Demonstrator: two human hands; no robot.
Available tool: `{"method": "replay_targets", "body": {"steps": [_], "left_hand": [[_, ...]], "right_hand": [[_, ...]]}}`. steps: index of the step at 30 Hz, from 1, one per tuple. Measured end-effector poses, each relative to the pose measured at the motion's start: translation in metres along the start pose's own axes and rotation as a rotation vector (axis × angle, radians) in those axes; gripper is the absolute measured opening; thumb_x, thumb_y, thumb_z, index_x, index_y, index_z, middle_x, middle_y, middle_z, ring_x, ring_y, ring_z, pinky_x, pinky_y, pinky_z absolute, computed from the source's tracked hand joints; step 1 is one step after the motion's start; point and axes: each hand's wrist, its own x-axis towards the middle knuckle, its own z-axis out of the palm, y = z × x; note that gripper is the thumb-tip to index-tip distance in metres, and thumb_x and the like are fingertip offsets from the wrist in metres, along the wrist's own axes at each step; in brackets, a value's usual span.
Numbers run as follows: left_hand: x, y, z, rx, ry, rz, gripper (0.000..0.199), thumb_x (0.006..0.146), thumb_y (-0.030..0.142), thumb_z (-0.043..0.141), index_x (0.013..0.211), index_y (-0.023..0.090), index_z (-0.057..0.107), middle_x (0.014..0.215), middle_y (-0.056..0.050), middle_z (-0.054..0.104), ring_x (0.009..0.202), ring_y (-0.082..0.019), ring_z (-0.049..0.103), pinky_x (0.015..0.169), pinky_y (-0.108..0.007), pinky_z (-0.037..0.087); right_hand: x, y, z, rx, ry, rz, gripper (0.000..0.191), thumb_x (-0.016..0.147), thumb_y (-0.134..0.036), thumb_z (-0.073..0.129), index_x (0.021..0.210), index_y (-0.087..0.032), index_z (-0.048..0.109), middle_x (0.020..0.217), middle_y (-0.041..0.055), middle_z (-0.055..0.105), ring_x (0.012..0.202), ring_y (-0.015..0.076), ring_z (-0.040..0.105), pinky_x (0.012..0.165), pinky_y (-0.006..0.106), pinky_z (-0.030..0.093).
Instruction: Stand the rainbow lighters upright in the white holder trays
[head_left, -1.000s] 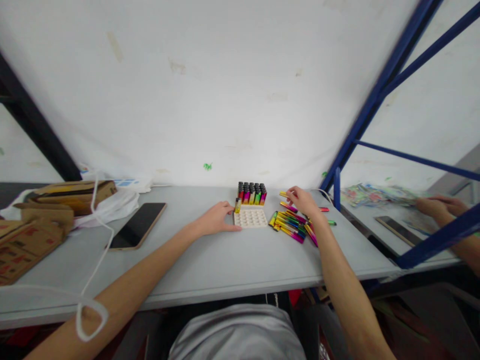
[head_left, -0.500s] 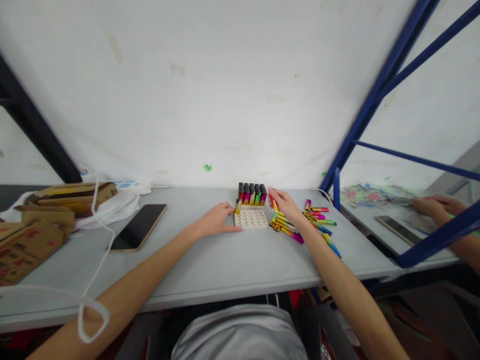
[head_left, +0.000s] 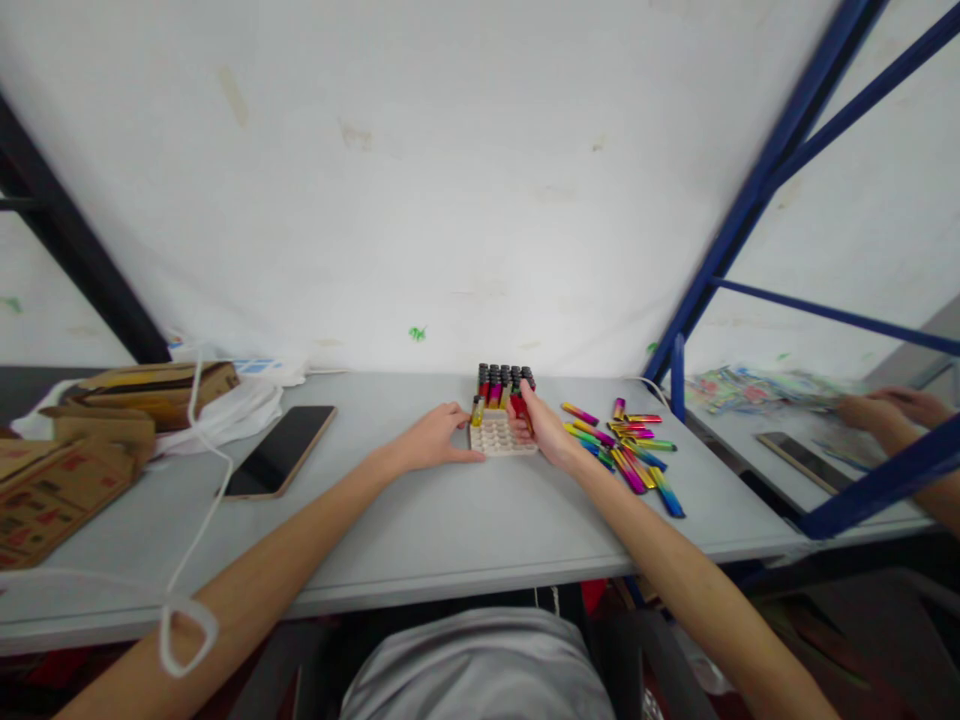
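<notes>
A white tray (head_left: pixel 504 436) with rows of holes lies on the table before me. Black-topped lighters (head_left: pixel 504 374) in shiny colours stand upright in its back rows, and a yellow lighter (head_left: pixel 478 411) stands at its left edge. My left hand (head_left: pixel 431 438) holds the tray's left side, thumb at the front corner and fingers by the yellow lighter. Over the tray's right part, my right hand (head_left: pixel 541 425) grips a red lighter (head_left: pixel 520 408) between thumb and fingers. Its lower end is partly hidden by the fingers. Loose lighters (head_left: pixel 628 470) lie scattered to the right.
A phone (head_left: pixel 281 452) lies on the left, near torn cardboard boxes (head_left: pixel 82 480) and a white cable (head_left: pixel 201 530). A blue metal frame (head_left: pixel 720 240) rises at right. Beyond it are another person's hands (head_left: pixel 885 408), a second phone (head_left: pixel 802 460) and a colourful pile (head_left: pixel 765 388).
My right hand has moved left with the red lighter, from beside the loose pile to over the tray. Some loose lighters have shifted. My left hand stays at the tray.
</notes>
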Motion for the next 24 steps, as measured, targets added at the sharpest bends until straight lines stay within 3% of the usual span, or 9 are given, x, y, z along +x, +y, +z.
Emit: {"method": "replay_targets", "body": {"steps": [5, 13, 21, 24], "left_hand": [[-0.0002, -0.0009, -0.0004, 0.004, -0.004, -0.003, 0.069, 0.079, 0.076, 0.074, 0.112, 0.015, 0.073, 0.105, -0.012, 0.067, 0.098, -0.03, 0.064, 0.091, -0.04, 0.052], [-0.0001, -0.0006, -0.0001, -0.001, 0.013, 0.008, 0.067, 0.079, 0.078, 0.072, 0.108, 0.017, 0.074, 0.103, -0.012, 0.068, 0.099, -0.031, 0.064, 0.092, -0.04, 0.052], [-0.0003, -0.0004, -0.0008, -0.002, 0.007, 0.004, 0.068, 0.079, 0.077, 0.073, 0.107, 0.016, 0.074, 0.104, -0.013, 0.069, 0.099, -0.031, 0.064, 0.093, -0.041, 0.052], [-0.0006, -0.0002, -0.0012, -0.016, 0.008, 0.003, 0.067, 0.079, 0.076, 0.074, 0.108, 0.016, 0.075, 0.104, -0.012, 0.069, 0.098, -0.03, 0.064, 0.092, -0.041, 0.052]], "right_hand": [[-0.0045, -0.0015, 0.0027, 0.02, 0.075, 0.037, 0.069, 0.088, -0.091, 0.043, 0.065, -0.027, 0.034, 0.055, -0.0073, 0.02, 0.05, 0.0118, 0.012, 0.047, 0.03, 0.013], [-0.0082, -0.0061, 0.0057, -0.01, 0.112, 0.09, 0.047, 0.098, -0.059, 0.037, 0.065, -0.027, 0.027, 0.053, -0.0069, 0.02, 0.048, 0.0122, 0.011, 0.046, 0.029, 0.011], [-0.0092, -0.0061, 0.0038, -0.027, 0.119, 0.083, 0.045, 0.099, -0.055, 0.037, 0.065, -0.027, 0.029, 0.052, -0.0072, 0.02, 0.047, 0.0114, 0.011, 0.045, 0.027, 0.011], [-0.0068, -0.0039, 0.0019, -0.011, 0.155, 0.07, 0.05, 0.1, -0.063, 0.037, 0.066, -0.027, 0.033, 0.053, -0.0075, 0.021, 0.047, 0.0117, 0.013, 0.046, 0.028, 0.013]]}}
